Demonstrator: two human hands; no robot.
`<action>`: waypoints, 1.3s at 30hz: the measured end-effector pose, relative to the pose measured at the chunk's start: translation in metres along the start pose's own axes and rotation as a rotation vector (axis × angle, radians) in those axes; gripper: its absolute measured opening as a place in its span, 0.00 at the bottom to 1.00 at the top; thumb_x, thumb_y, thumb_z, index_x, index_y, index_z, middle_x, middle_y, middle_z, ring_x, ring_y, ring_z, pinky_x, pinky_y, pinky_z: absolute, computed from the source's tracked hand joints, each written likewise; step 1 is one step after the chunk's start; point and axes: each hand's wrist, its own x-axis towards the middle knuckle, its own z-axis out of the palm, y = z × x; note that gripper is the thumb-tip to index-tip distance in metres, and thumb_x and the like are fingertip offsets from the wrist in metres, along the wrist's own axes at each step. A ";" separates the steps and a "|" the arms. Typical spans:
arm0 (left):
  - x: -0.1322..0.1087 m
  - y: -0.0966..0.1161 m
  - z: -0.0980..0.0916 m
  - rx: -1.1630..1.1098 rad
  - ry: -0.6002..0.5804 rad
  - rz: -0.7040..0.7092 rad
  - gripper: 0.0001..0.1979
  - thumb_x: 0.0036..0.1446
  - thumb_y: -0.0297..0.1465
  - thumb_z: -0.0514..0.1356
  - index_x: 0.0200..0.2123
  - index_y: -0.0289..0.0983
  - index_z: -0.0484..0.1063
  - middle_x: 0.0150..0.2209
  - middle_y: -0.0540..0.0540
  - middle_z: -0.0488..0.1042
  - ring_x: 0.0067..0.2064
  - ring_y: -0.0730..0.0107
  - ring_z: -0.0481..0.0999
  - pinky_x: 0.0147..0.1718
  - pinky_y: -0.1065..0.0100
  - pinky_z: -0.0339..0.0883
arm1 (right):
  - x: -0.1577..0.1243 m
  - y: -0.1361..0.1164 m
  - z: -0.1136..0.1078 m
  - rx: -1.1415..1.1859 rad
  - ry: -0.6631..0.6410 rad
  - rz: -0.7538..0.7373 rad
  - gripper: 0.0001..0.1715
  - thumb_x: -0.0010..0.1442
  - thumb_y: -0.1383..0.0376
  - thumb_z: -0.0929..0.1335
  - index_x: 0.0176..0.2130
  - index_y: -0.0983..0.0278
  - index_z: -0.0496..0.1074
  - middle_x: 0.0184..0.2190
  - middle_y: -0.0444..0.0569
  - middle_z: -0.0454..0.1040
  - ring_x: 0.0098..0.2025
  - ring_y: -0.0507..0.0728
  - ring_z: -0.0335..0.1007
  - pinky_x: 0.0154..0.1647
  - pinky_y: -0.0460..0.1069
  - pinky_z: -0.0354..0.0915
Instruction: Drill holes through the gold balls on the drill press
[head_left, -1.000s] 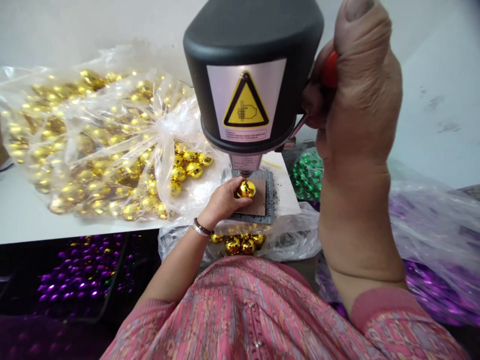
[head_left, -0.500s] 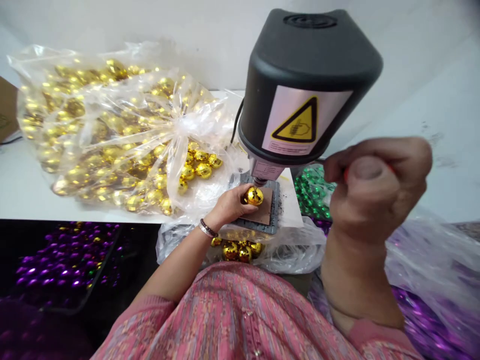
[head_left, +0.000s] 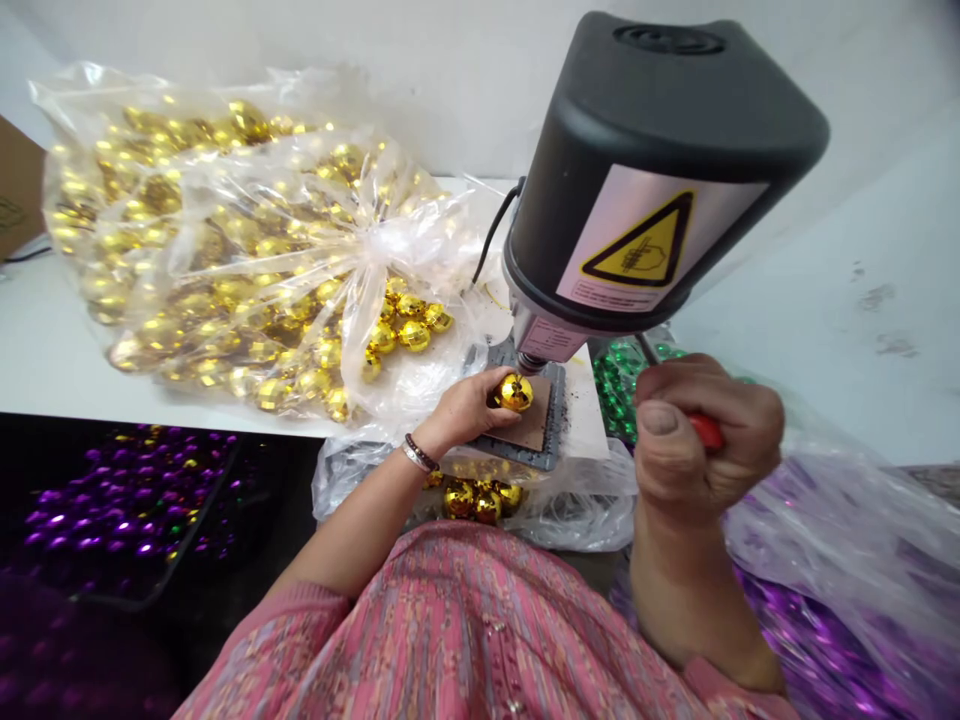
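Note:
A black bench drill press (head_left: pixel 660 150) with a yellow warning triangle stands in front of me. My left hand (head_left: pixel 474 405) pinches a shiny gold faceted ball (head_left: pixel 515 393) between thumb and fingers, under the drill's chuck (head_left: pixel 529 364). The ball rests over a brown board (head_left: pixel 525 428) on the grey drill base (head_left: pixel 555 425). Whether the bit touches the ball cannot be made out. To the right, my right hand (head_left: pixel 701 435) is closed around the red-knobbed lever (head_left: pixel 706 430) of the drill press.
A big clear plastic bag (head_left: pixel 225 260) of gold balls lies on the white table (head_left: pixel 30 340) at left. More gold balls (head_left: pixel 484 500) lie in clear plastic below the drill. Green balls (head_left: pixel 616 385) and purple balls (head_left: pixel 817 640) sit at right, other purple ones (head_left: pixel 127 510) at lower left.
My right hand has pulled the lever downward and towards me. My left hand still holds the gold ball in nearly the same spot. The view has shifted slightly.

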 end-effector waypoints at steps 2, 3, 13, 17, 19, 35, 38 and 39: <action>0.000 -0.001 0.000 0.009 0.007 0.002 0.23 0.51 0.31 0.68 0.52 0.40 0.74 0.46 0.49 0.80 0.45 0.62 0.78 0.45 0.67 0.68 | -0.001 0.000 0.001 0.000 0.001 0.000 0.07 0.57 0.64 0.69 0.28 0.61 0.67 0.24 0.41 0.69 0.27 0.50 0.68 0.32 0.51 0.65; 0.000 -0.002 0.001 0.009 0.008 0.006 0.23 0.52 0.32 0.68 0.52 0.41 0.74 0.46 0.49 0.80 0.44 0.63 0.77 0.44 0.68 0.68 | -0.001 0.000 0.002 -0.002 0.007 -0.004 0.08 0.57 0.64 0.68 0.28 0.60 0.66 0.24 0.40 0.68 0.27 0.50 0.68 0.32 0.51 0.65; 0.000 -0.006 0.001 -0.048 -0.013 0.030 0.20 0.50 0.33 0.69 0.48 0.39 0.75 0.42 0.50 0.79 0.43 0.64 0.76 0.42 0.69 0.66 | -0.027 0.021 0.010 -0.066 0.083 -0.096 0.08 0.57 0.66 0.67 0.28 0.62 0.63 0.26 0.41 0.70 0.30 0.49 0.68 0.37 0.51 0.67; 0.000 -0.005 -0.001 -0.034 -0.027 0.022 0.21 0.50 0.33 0.69 0.48 0.38 0.75 0.42 0.50 0.79 0.43 0.64 0.75 0.42 0.69 0.66 | -0.042 0.028 0.012 -0.054 0.061 -0.087 0.06 0.58 0.68 0.67 0.29 0.63 0.65 0.27 0.42 0.71 0.32 0.49 0.69 0.36 0.50 0.67; 0.000 -0.005 0.000 -0.046 -0.027 0.023 0.21 0.50 0.33 0.69 0.49 0.38 0.75 0.42 0.50 0.79 0.43 0.64 0.75 0.43 0.68 0.66 | -0.039 0.024 0.014 -0.037 0.085 -0.080 0.08 0.61 0.65 0.65 0.29 0.63 0.65 0.26 0.42 0.70 0.30 0.49 0.67 0.35 0.50 0.67; -0.044 -0.019 -0.006 -0.089 0.065 0.129 0.28 0.48 0.29 0.68 0.55 0.37 0.71 0.51 0.44 0.78 0.51 0.59 0.76 0.54 0.60 0.70 | 0.054 -0.007 0.021 0.073 0.254 0.176 0.17 0.65 0.53 0.64 0.34 0.64 0.62 0.22 0.35 0.55 0.22 0.40 0.60 0.25 0.41 0.59; -0.058 -0.020 -0.015 -0.057 0.035 0.176 0.27 0.50 0.30 0.68 0.55 0.37 0.72 0.51 0.42 0.77 0.51 0.59 0.76 0.53 0.59 0.71 | 0.052 -0.007 0.021 0.098 0.242 0.178 0.17 0.65 0.53 0.64 0.34 0.65 0.62 0.22 0.35 0.56 0.21 0.40 0.61 0.25 0.41 0.59; -0.062 -0.021 -0.019 -0.050 0.014 0.194 0.27 0.50 0.32 0.69 0.55 0.38 0.72 0.52 0.41 0.77 0.50 0.59 0.76 0.52 0.59 0.71 | 0.052 -0.007 0.021 0.104 0.244 0.178 0.18 0.65 0.53 0.65 0.34 0.65 0.62 0.22 0.35 0.56 0.21 0.40 0.60 0.24 0.42 0.58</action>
